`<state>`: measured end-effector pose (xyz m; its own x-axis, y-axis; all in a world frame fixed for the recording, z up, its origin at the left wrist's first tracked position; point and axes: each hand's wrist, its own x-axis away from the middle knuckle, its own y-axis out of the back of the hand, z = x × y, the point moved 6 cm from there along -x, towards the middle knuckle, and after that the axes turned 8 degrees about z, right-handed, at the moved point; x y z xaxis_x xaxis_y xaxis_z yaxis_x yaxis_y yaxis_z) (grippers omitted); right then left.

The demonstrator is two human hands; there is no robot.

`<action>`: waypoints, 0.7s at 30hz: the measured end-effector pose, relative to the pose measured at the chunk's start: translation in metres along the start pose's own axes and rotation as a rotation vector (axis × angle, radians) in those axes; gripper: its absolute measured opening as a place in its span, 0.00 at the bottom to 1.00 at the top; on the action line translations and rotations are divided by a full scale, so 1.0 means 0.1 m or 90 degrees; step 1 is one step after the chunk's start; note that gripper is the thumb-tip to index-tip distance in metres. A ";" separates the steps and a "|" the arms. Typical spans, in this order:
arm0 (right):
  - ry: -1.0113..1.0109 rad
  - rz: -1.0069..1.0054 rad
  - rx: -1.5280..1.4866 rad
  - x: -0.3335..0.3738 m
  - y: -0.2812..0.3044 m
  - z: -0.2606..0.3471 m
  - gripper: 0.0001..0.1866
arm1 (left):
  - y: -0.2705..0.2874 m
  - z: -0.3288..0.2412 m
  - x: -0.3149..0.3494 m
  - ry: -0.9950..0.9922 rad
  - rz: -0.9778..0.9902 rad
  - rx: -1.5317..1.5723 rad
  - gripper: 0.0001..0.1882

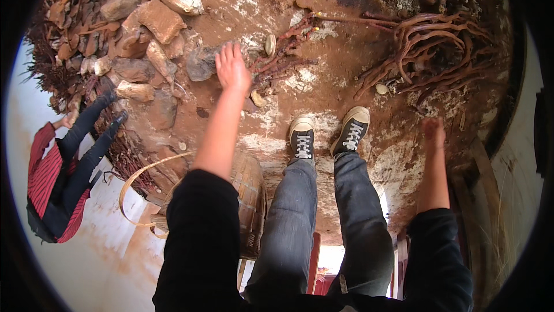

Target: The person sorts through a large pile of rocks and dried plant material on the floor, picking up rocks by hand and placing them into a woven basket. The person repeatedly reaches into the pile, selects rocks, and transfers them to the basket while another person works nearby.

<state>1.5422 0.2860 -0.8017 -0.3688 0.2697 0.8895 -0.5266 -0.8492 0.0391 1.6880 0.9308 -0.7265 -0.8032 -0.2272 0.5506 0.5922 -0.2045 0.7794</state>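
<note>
My left hand (232, 68) is stretched forward with fingers spread, holding nothing, above a grey stone (202, 63) and beside a bundle of reddish roots (283, 52) on the dirt ground. My right hand (433, 132) hangs lower at the right, fingers curled together and empty, over bare reddish earth. Both arms wear dark sleeves pushed up to the elbow. My legs in grey jeans and dark laced sneakers (302, 138) stand between the two arms.
A pile of stones (158, 21) and dry twigs fills the upper left. Tangled thick red roots (427, 47) lie upper right. A woven basket (249, 188) with a hoop handle stands by my left leg. Another person in red and black (52, 185) crouches at the left.
</note>
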 end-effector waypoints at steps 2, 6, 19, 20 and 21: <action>-0.113 0.048 0.158 0.37 -0.55 -0.34 0.16 | -0.20 0.18 -0.16 -0.039 0.098 -0.024 0.35; -0.054 0.185 0.460 0.96 -1.77 -0.66 0.15 | -0.13 0.34 -0.29 -0.133 0.096 0.010 0.31; 0.696 0.557 1.680 1.45 -5.26 -1.22 0.34 | 0.32 1.62 1.16 0.185 0.127 0.564 0.32; 0.728 0.581 1.674 1.42 -5.32 -1.27 0.34 | 0.27 1.69 1.20 0.193 0.126 0.581 0.33; 0.748 0.581 1.680 1.37 -5.36 -1.39 0.34 | 0.24 1.75 1.23 0.200 0.126 0.598 0.34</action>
<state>1.6674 0.8410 -0.7634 -0.1962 -0.6783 0.7081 0.3822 0.6121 0.6923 1.5920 1.0645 -0.5873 -0.5625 -0.4446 0.6971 0.3125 0.6662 0.6771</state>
